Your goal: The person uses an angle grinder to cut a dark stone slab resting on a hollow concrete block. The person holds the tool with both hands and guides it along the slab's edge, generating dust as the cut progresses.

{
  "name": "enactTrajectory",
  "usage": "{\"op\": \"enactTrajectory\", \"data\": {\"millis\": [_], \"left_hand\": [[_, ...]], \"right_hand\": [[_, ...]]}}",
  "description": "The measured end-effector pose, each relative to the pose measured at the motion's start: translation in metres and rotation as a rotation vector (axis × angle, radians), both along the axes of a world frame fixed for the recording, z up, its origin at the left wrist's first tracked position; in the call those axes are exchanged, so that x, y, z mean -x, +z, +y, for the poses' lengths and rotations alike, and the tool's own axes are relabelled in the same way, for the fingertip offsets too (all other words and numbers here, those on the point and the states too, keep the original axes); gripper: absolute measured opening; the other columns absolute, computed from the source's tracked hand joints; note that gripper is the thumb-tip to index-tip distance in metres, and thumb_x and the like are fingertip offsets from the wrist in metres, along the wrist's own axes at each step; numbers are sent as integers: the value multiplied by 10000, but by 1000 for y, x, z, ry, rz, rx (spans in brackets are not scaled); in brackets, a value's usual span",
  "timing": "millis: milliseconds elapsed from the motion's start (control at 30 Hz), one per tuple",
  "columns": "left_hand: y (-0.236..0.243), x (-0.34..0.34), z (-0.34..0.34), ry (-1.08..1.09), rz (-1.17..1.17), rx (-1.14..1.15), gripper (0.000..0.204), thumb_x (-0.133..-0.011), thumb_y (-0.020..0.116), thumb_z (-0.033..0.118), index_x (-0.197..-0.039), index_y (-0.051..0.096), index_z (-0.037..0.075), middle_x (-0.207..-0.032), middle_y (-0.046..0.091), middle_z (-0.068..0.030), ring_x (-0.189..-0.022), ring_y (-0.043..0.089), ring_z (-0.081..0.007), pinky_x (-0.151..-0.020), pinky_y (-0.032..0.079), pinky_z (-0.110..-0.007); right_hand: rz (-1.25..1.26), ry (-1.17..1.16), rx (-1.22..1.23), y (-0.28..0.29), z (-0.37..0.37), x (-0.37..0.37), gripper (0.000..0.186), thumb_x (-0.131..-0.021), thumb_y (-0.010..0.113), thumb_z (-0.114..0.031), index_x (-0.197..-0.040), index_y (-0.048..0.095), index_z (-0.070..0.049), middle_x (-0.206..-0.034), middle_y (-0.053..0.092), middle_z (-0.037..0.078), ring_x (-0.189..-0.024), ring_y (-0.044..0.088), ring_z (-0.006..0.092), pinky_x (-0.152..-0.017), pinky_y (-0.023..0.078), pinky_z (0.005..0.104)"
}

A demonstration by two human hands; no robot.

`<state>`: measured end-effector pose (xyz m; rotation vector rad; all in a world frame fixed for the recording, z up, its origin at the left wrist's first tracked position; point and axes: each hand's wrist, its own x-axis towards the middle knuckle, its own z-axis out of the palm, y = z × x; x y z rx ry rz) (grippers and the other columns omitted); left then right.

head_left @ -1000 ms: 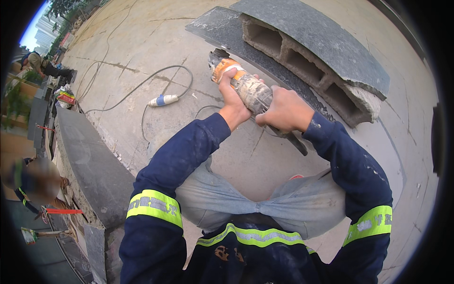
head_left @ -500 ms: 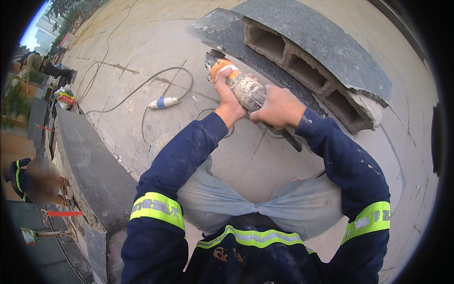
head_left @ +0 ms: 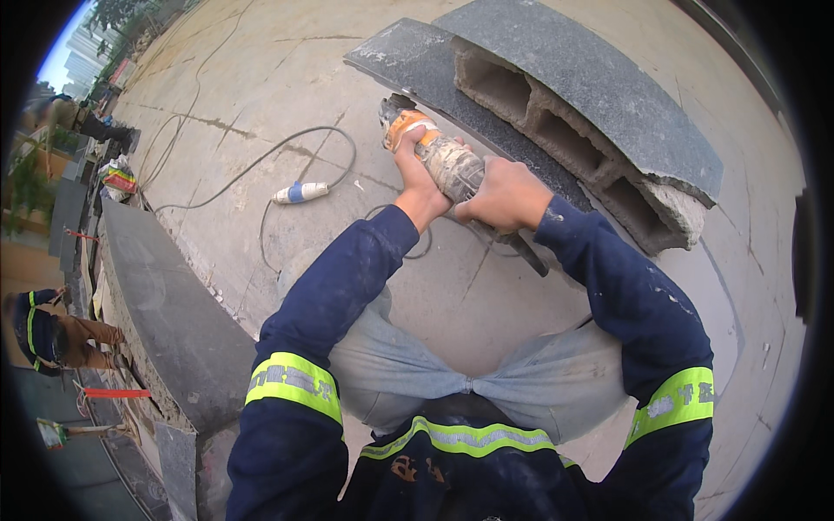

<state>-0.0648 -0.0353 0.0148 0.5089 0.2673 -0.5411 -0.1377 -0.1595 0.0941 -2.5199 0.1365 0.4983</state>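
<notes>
With both hands I hold an angle grinder (head_left: 445, 162), its orange body wrapped in worn, dusty pale covering. Closed round its front part, near the head, is my left hand (head_left: 417, 178). My right hand (head_left: 508, 193) grips the rear end, where a dark cord trails down. The grinder's head lies at the near edge of a dark grey stone slab (head_left: 408, 54). That slab leans against a hollow concrete block (head_left: 569, 143). A second grey slab (head_left: 599, 78) rests on top of the block. The grinder's disc is hard to make out.
A white and blue cable connector (head_left: 301, 191) lies on the concrete floor with its grey cable looping around. At left runs a long grey stone slab (head_left: 174, 304). Two people (head_left: 65, 334) are farther off at the left, near a red strap (head_left: 117, 393).
The grinder and my hands have barely moved. The view has shifted slightly, and the person at lower left appears a little changed in posture.
</notes>
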Motion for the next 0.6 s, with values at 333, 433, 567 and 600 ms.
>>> {"op": "enactTrajectory", "data": {"millis": [333,433,567,600], "left_hand": [[10,19,-2,-26,5,-17,515,-718,593,455,-993,473,37,-874,560,-116,-828,583,-271,-746,515,-407],[15,28,-5,-19,0,-33,518,-714,594,464,-986,484,37,-879,563,-110,-830,584,-267,-751,513,-408],[15,36,-7,-39,-4,-20,524,-708,597,474,-981,492,39,-879,563,-108,-828,584,-267,-755,512,-413],[15,38,-8,-42,0,-15,526,-707,598,475,-979,494,38,-878,563,-107,-827,584,-267,-755,511,-414]], "right_hand": [[-22,7,9,8,-3,19,650,-580,740,-373,-1014,568,79,-934,643,239,-891,653,325,-774,521,333],[-44,4,2,9,-6,27,652,-578,741,-372,-1003,562,89,-920,639,251,-881,649,339,-769,517,345],[-71,3,-14,11,-9,37,647,-580,737,-374,-981,558,101,-890,632,275,-854,644,367,-759,509,359],[-63,0,-15,11,-10,40,649,-581,737,-374,-983,557,102,-889,632,275,-855,644,368,-760,509,359]]}}
